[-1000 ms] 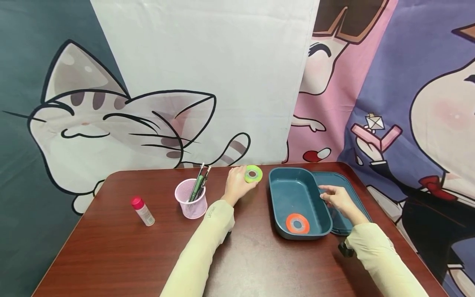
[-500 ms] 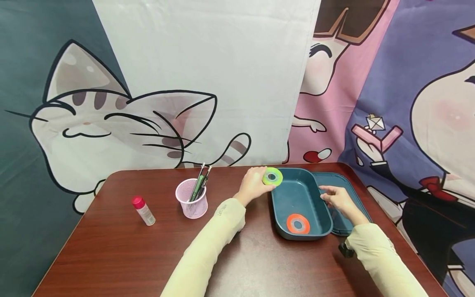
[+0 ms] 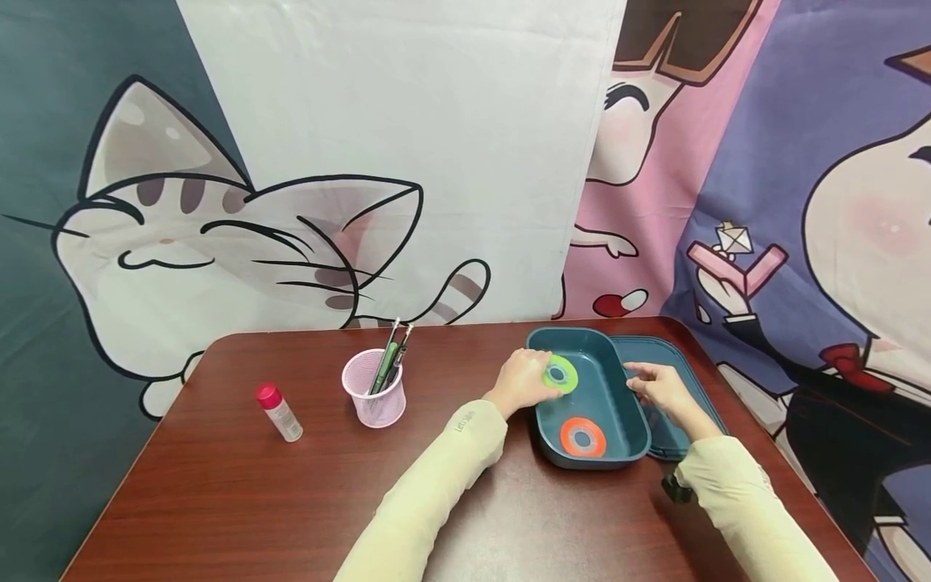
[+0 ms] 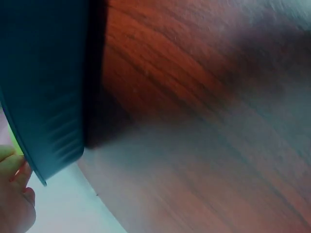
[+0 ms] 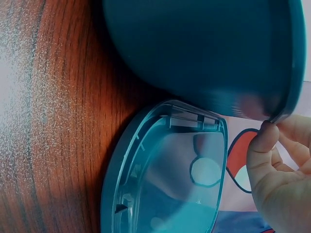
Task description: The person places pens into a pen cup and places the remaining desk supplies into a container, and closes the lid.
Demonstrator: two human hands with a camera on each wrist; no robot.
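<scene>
My left hand (image 3: 520, 380) pinches a lime-green tape roll (image 3: 570, 375) by its left edge, over the left rim of the teal box (image 3: 633, 440). In the left wrist view, only a sliver of the green roll (image 4: 16, 141) shows beyond the box wall (image 4: 53, 116). An orange tape roll (image 3: 598, 437) lies flat inside the box at its near end. With thumb and index finger, my right hand (image 3: 663, 390) pinches the box's right rim; the right wrist view shows the thumb (image 5: 265, 138) against the rim's edge.
A teal lid (image 3: 672, 356) lies right of the box, under the right hand. Further left on the brown table (image 3: 291, 517) stands a pink mesh cup (image 3: 378, 411) with pens (image 3: 388, 368). A glue stick with a red cap (image 3: 280, 412) lies at the far left. A printed cloth (image 3: 436, 121) hangs behind.
My left hand has carried the green tape roll rightward and toward me, from left of the box to over its inside. The right hand stays at the rim.
</scene>
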